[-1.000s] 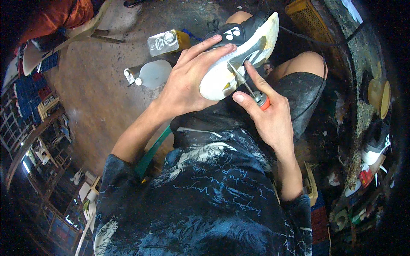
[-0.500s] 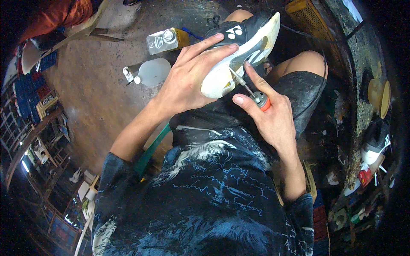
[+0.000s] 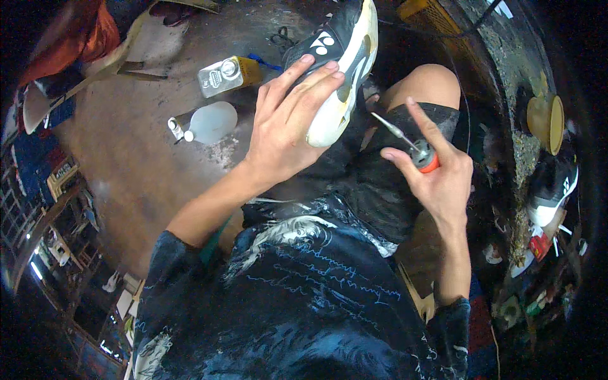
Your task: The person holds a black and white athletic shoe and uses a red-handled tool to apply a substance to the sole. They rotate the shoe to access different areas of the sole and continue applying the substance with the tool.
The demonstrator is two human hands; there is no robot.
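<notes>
A black and white sports shoe (image 3: 329,123) is tilted on its side above my lap, its pale sole edge facing right and its toe end at the top of the view. My left hand (image 3: 282,130) grips it near the heel, fingers spread over the black upper and thumb hidden. To the right, my right hand (image 3: 443,174) holds an awl (image 3: 400,135) with an orange and grey handle in the palm. Its thin metal shaft points up and left, with the tip apart from the shoe. The index finger and thumb of that hand stretch out on either side of the shaft.
On the brown floor at left stand a translucent white bottle (image 3: 214,122) and a metal can (image 3: 229,76). A second black and white shoe (image 3: 546,199) lies on the right. Beyond my knee are a yellow crate (image 3: 430,16) and a yellowish round container (image 3: 552,125).
My right hand has drawn the awl away from the shoe's side, moving right and slightly down. The shoe has shifted in view up and left.
</notes>
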